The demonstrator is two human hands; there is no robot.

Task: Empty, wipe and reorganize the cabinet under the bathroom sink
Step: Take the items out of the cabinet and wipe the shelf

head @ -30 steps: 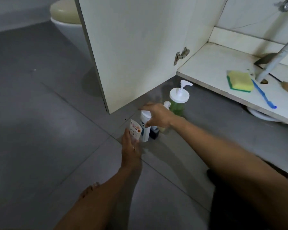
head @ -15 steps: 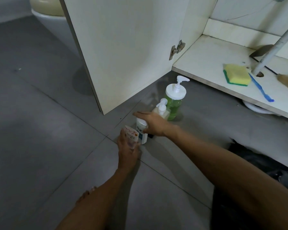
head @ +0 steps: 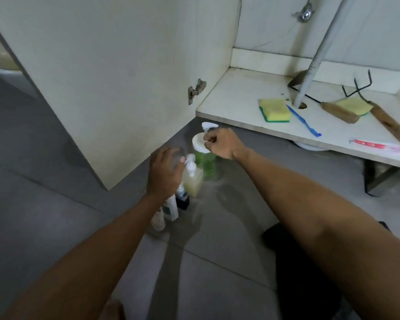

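On the grey floor in front of the open cabinet stands a green pump bottle (head: 208,165). My right hand (head: 219,144) grips it at the white pump neck. Beside it is a small yellowish pump bottle (head: 193,181). My left hand (head: 165,172) hovers right next to its pump head, blurred, fingers loosely spread and holding nothing. Below the left wrist stand a white tube (head: 172,209), a smaller pale tube (head: 158,221) and a little black-based bottle (head: 183,200). On the cabinet floor (head: 236,98) lie a yellow-green sponge (head: 275,109) and a blue toothbrush (head: 303,121).
The cabinet door (head: 102,77) stands open on the left, close to the bottles. A grey drain pipe (head: 310,72) passes through the cabinet floor. A second sponge (head: 353,106), two wooden-handled tools (head: 340,113) and a red toothpaste tube (head: 379,145) lie at the right. A toilet (head: 0,58) shows behind the door.
My left hand let go of the small tube and rose toward the yellowish pump bottle. My right hand left the white tube and took the green bottle's pump. The view tilted up.
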